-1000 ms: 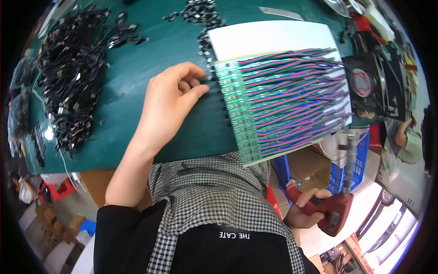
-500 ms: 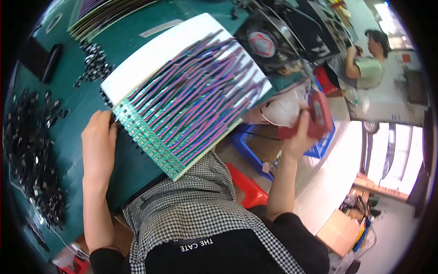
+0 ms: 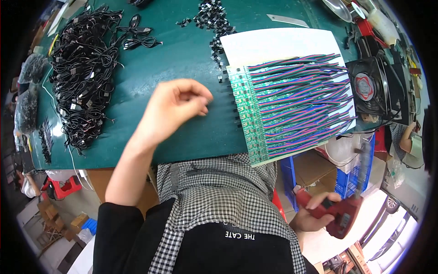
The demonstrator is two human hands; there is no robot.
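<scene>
In the view from the head, a green table (image 3: 137,98) fills the upper part of the workroom, with another person (image 3: 413,146) partly seen at the far right. A big heap of black cables (image 3: 86,73) lies on the table's left side; small black plugs (image 3: 211,13) are scattered from the far edge toward the middle. A metal strip (image 3: 287,20) lies near the far edge, and a black fan (image 3: 366,86) stands at the right.

The green circuit boards (image 3: 248,118) sit in a column right of centre, their coloured wires (image 3: 301,100) running right across a white sheet (image 3: 283,45). The column's near end reaches the table edge by the checked apron (image 3: 219,192).

The left hand (image 3: 178,105) is above the table, left of the boards and apart from them. Its fingers curl, thumb and forefinger tips close; whether they meet or pinch something small, I cannot tell. The right hand (image 3: 315,217), off the table's near right side, has its fingers wrapped around a red tool (image 3: 344,219), whose metal barrel points up beside a blue crate (image 3: 353,176).
</scene>
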